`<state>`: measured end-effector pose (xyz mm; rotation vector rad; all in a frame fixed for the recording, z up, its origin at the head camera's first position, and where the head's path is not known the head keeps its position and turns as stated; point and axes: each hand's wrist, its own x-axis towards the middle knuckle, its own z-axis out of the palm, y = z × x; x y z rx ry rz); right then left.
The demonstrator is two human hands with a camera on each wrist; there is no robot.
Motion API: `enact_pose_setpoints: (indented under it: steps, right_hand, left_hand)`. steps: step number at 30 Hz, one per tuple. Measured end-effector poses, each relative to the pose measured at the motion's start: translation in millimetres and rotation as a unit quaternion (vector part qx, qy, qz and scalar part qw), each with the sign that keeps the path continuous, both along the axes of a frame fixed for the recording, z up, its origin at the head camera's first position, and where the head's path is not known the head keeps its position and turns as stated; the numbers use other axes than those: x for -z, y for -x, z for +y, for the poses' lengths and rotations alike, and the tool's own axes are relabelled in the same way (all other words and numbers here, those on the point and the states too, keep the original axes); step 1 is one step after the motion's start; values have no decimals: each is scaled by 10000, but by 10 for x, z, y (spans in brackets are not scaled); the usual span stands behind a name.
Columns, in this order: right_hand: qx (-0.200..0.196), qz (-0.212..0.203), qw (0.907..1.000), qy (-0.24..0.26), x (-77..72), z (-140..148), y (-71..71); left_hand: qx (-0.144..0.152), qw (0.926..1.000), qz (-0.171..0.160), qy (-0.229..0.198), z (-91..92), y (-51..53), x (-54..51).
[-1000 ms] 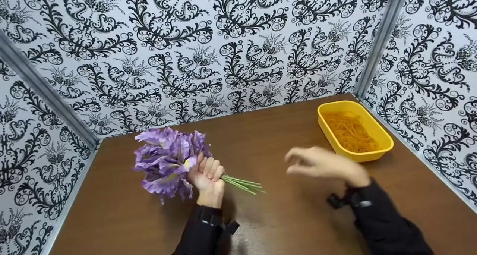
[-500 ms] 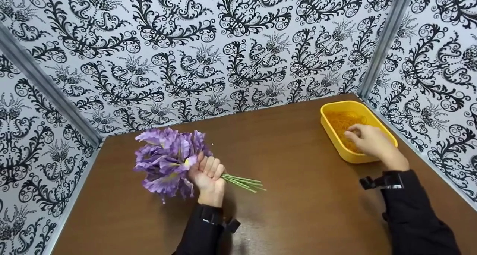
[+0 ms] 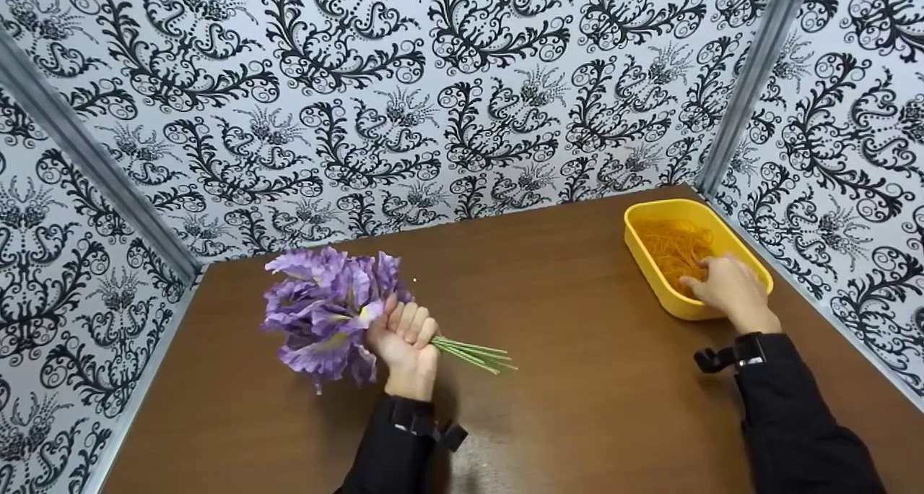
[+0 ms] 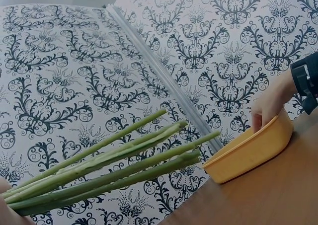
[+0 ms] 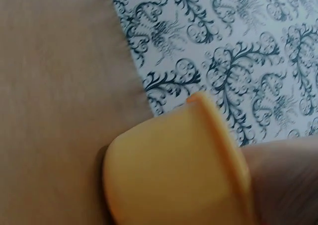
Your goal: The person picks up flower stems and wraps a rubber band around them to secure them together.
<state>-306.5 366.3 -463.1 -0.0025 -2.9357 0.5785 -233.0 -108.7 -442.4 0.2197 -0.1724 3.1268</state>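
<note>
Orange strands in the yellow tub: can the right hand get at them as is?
Likely yes: the yellow tub is open-topped and the right hand's fingers dip inside, beside the orange strands. Contact itself is unclear.

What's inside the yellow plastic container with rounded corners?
The container holds a tangle of thin orange strands, with the right hand partly inside. That hand covers what lies beneath it; any grip is hidden.
</note>
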Motion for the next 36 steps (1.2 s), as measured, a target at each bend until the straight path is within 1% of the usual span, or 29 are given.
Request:
enact_pose_setpoints:
  steps: [6, 9, 12, 15, 19, 24, 26, 28, 30, 33, 36]
  right_hand:
    - [56, -366, 9993, -16, -13, 2, 3]
    - [26, -459, 9989, 19, -24, -2, -8]
    - [-36, -426, 9990, 94, -19, -5, -9]
    - [-105, -272, 9994, 179, -11, -16, 4]
    - [-142, -60, 9996, 254, 2, -35, 13]
    - [-117, 274, 9991, 291, 22, -56, -1]
    - [-55, 497, 9983, 295, 23, -71, -11]
    - [30, 819, 9962, 288, 11, -90, -21]
    - [102, 1239, 9918, 295, -12, -115, -27]
    - [190, 1822, 9824, 379, -79, -155, -37]
    - [243, 2150, 9748, 544, -176, -208, -58]
  left_hand:
    - [-3, 9999, -138, -8, 22, -6, -10]
    - [-3, 9998, -183, 6, 25, -11, -13]
    - [28, 9999, -120, -41, 25, -13, -10]
    - [25, 10000, -49, -65, 22, -9, -8]
    - [-68, 9999, -84, 48, 25, -2, -4]
    - [-74, 9999, -81, 34, 28, 0, 0]
    - [-58, 9999, -86, -5, 28, 0, -4]
    - [-65, 9999, -106, -6, 29, -1, -10]
    - [-80, 9999, -98, 5, 29, -2, -14]
    - [-75, 10000, -19, 3, 31, -4, -16]
    - [-42, 10000, 89, -8, 30, -7, -14]
